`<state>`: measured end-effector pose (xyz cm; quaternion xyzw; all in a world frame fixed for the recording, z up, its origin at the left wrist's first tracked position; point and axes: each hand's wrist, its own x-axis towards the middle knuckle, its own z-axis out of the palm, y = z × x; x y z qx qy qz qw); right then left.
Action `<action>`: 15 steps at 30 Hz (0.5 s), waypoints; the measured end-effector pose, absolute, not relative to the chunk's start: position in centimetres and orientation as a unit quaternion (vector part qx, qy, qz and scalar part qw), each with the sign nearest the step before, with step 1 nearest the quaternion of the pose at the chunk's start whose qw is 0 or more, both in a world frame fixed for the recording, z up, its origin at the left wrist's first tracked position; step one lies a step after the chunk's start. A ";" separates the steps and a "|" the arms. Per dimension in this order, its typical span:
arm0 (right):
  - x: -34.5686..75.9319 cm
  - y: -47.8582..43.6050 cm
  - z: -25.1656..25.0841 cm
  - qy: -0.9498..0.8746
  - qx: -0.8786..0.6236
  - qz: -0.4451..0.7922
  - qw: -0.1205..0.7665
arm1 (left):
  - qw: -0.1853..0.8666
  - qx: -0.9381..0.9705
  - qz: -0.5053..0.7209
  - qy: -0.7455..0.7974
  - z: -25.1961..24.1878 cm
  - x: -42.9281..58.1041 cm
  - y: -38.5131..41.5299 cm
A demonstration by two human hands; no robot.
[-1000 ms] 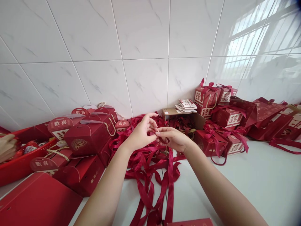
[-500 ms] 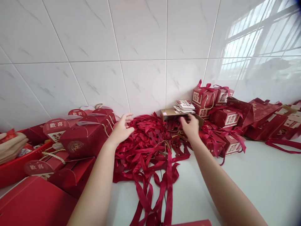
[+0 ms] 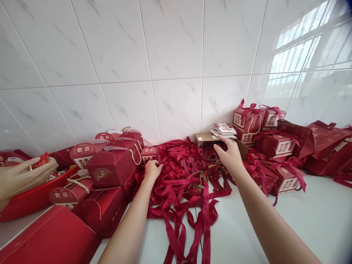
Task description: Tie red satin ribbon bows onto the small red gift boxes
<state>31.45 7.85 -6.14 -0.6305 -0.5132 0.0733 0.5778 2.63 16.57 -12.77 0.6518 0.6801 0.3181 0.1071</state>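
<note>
Both arms stretch forward, the ribbons (image 3: 176, 176) heaped between them. The left hand (image 3: 153, 171) dips beside the pile, fingers half hidden, its grip unclear; the right hand (image 3: 230, 152), thumb and fingers parted, nothing visibly gripped, reaches the carton (image 3: 204, 138).

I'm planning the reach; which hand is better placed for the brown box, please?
Probably the right hand: it's by the brown box, while the left hand is at the left edge of the ribbons.

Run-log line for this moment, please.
left hand: at left edge of red ribbon pile | right hand: at open cardboard box | printed cards: stacked on cardboard box | co-worker's hand: holding red packet
</note>
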 end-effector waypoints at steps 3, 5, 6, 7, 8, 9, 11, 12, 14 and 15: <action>31.5 7.0 -5.4 -0.520 -0.613 0.082 0.589 | 0.101 0.644 0.346 0.675 -10.8 2.1 16.0; 31.4 6.5 -4.9 -0.524 -0.593 0.096 0.605 | 0.083 0.626 0.391 0.670 -8.7 1.8 15.4; 31.4 6.3 -4.8 -0.526 -0.581 0.104 0.612 | 0.073 0.614 0.419 0.665 -7.7 1.6 14.9; 31.3 6.1 -4.6 -0.529 -0.570 0.115 0.618 | 0.065 0.602 0.447 0.659 -6.7 1.4 14.5; 31.2 5.9 -4.5 -0.533 -0.559 0.126 0.623 | 0.059 0.590 0.475 0.651 -5.8 1.3 14.0; 31.1 5.7 -4.5 -0.536 -0.551 0.137 0.625 | 0.056 0.578 0.502 0.641 -5.0 1.2 13.6; 30.9 5.3 -4.4 -0.539 -0.543 0.152 0.625 | 0.061 0.558 0.550 0.619 -4.0 1.2 12.8; 30.7 5.2 -4.3 -0.540 -0.541 0.156 0.625 | 0.070 0.549 0.572 0.605 -3.6 1.4 12.5; 30.4 4.9 -4.2 -0.540 -0.540 0.162 0.624 | 0.101 0.541 0.604 0.576 -3.2 1.9 12.1; 30.2 4.8 -4.2 -0.541 -0.539 0.172 0.623 | 0.123 0.540 0.613 0.563 -3.0 2.1 12.0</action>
